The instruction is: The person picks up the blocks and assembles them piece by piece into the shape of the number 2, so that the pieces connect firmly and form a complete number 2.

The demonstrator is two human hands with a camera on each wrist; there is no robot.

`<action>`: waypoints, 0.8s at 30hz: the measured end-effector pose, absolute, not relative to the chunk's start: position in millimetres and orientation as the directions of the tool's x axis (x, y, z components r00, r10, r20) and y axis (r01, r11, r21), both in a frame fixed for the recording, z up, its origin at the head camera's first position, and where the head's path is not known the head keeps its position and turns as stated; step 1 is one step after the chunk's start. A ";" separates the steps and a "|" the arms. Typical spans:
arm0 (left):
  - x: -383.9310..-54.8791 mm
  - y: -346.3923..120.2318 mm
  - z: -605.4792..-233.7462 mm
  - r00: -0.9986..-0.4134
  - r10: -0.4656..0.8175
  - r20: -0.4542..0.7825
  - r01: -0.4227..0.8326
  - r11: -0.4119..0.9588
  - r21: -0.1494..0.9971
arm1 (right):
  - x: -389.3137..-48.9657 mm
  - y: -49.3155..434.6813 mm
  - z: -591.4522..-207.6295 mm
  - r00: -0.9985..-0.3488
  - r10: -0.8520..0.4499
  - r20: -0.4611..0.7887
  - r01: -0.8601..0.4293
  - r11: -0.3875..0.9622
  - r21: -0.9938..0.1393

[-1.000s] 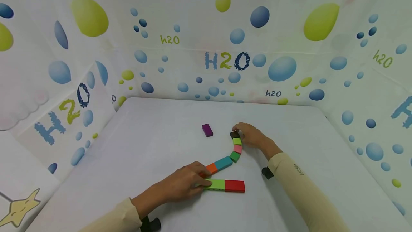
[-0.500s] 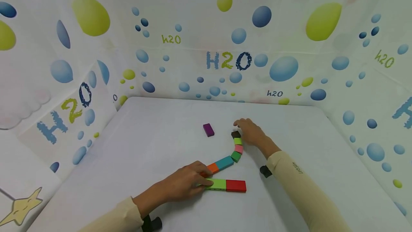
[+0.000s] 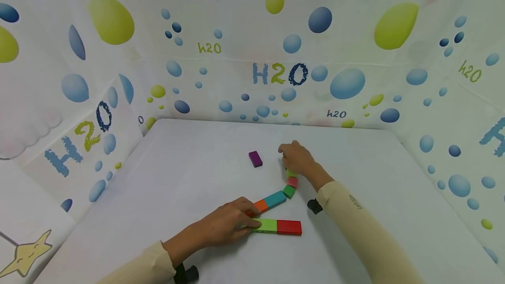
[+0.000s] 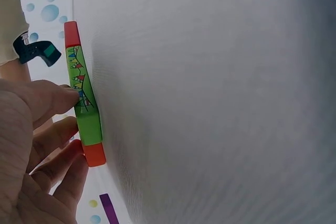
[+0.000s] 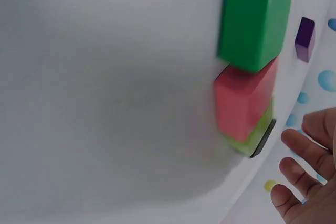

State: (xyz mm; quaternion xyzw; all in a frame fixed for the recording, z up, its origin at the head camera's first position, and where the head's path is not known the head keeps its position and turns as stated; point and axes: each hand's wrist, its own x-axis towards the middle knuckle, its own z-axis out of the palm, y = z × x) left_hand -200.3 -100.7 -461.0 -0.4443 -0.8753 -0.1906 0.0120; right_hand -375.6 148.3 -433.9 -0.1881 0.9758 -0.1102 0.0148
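Observation:
My left hand (image 3: pixel 226 225) is on the near left end of a chain of coloured blocks. Its thumb touches a light green block (image 4: pixel 81 85) printed with bunting, and its fingers curl at an orange block (image 3: pixel 261 206). A red block (image 3: pixel 289 227) adjoins the light green one. From the orange block, a teal block (image 3: pixel 275 200), a green block (image 3: pixel 289 192), a pink block (image 3: pixel 292 182) and a small lime block (image 3: pixel 291 173) curve away. Over the far end hovers my right hand (image 3: pixel 297 157), fingers spread and holding nothing, hiding most of the black block (image 5: pixel 263 139) in the head view.
A purple block (image 3: pixel 255 159) lies alone, left of the right hand. White cloth covers the table (image 3: pixel 177 165), and a wall cloth (image 3: pixel 236 21) printed with drops stands behind it. Dark wrist cameras (image 3: pixel 314 206) hang below both sleeves.
My right hand has let go of the black block, lifted off, then shifted left and now overlaps it in the head view. The left hand and the blocks hold their places.

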 end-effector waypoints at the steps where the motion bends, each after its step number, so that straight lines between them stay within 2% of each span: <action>1: -200.5 -100.9 -461.4 -0.605 0.773 0.192 0.783 0.532 0.323 | -375.0 144.3 -433.2 -0.929 -0.371 0.014 -0.365 0.905 -0.219; 13: -200.3 -100.8 -464.7 -0.595 0.776 0.209 0.791 0.518 0.326 | -365.8 108.6 -428.3 -0.905 -0.425 0.010 -0.422 0.896 -0.139; 19: -200.2 -101.0 -463.4 -0.588 0.780 0.213 0.797 0.513 0.320 | -368.5 113.3 -425.7 -0.949 -0.312 -0.039 -0.311 0.950 -0.039; 24: -200.0 -102.8 -462.1 -0.592 0.780 0.205 0.793 0.518 0.320 | -369.7 123.6 -425.1 -0.968 -0.235 -0.085 -0.232 0.972 -0.046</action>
